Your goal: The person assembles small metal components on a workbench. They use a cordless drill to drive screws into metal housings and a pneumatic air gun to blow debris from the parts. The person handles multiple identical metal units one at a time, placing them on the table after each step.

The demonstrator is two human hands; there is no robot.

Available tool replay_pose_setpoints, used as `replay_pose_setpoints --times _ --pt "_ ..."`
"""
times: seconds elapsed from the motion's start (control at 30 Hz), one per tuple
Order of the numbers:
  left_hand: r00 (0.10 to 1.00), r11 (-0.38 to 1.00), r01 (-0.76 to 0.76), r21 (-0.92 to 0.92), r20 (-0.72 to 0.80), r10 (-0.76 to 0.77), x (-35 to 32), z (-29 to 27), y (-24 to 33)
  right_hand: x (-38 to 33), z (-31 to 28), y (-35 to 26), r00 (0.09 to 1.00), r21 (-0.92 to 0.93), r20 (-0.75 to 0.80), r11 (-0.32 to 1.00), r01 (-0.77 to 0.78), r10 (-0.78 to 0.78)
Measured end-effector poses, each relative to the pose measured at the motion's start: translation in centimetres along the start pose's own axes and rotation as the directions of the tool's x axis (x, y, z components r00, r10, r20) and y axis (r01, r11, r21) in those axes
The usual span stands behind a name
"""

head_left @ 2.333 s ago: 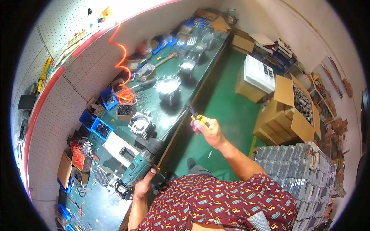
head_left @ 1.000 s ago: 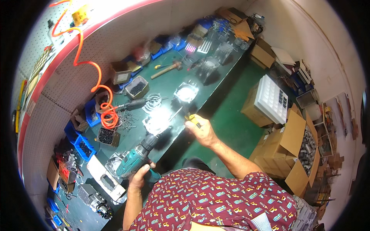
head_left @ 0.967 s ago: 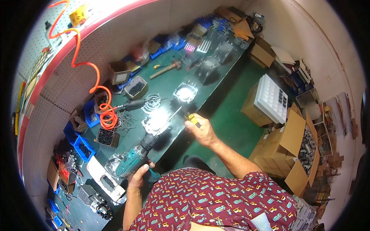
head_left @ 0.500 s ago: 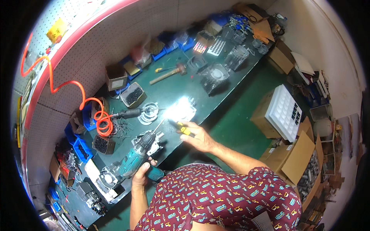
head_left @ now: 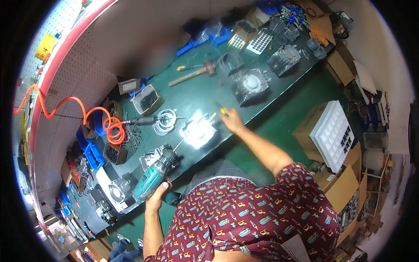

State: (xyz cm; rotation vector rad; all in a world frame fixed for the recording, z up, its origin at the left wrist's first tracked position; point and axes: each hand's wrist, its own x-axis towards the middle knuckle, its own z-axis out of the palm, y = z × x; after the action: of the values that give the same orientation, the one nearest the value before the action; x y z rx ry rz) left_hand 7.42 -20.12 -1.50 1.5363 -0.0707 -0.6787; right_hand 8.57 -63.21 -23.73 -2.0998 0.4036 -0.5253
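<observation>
My left hand (head_left: 156,198) grips a teal cordless drill (head_left: 153,174) whose bit points at a shiny metal engine part (head_left: 198,130) on the dark green workbench (head_left: 200,94). My right hand (head_left: 231,121) reaches over the bench edge and holds a small yellow-handled tool (head_left: 223,111) just right of that shiny part. A finned grey cylinder casting (head_left: 248,85) lies beyond my right hand.
A wooden-handled hammer (head_left: 192,74), a tray of dark screws (head_left: 147,99), an air tool on an orange coiled hose (head_left: 104,124), blue parts bins (head_left: 92,153) and more finned castings (head_left: 283,59) crowd the bench. Cardboard boxes (head_left: 315,131) and a white grid tray (head_left: 335,133) stand on the floor at right.
The view has swung along the bench. My right hand moved from over the floor to the bench beside the shiny part. My left hand kept its grip on the drill.
</observation>
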Motion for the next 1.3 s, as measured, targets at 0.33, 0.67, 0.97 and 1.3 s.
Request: replay_pose_setpoints --times 0.33,0.67,0.97,1.3 --pt "0.999 0.950 0.018 0.313 0.029 -0.029 2.8 -1.9 2.0 2.0 -1.7 -11.1 0.981 0.552 0.186 0.822 -0.144 0.048" --pt "0.998 0.854 0.016 0.520 0.043 -0.045 3.7 -0.5 2.4 1.9 -1.0 -11.7 0.976 0.470 0.216 0.877 -0.104 0.000" --pt "0.993 0.682 -0.099 0.725 0.111 0.026 2.1 5.4 9.0 2.5 -0.7 -10.4 0.953 0.431 0.248 0.901 0.051 -0.173" --pt "0.945 0.096 -0.229 0.969 0.245 -0.218 8.4 16.6 21.0 3.1 -0.6 -10.3 0.948 0.393 0.195 0.906 0.160 -0.252"
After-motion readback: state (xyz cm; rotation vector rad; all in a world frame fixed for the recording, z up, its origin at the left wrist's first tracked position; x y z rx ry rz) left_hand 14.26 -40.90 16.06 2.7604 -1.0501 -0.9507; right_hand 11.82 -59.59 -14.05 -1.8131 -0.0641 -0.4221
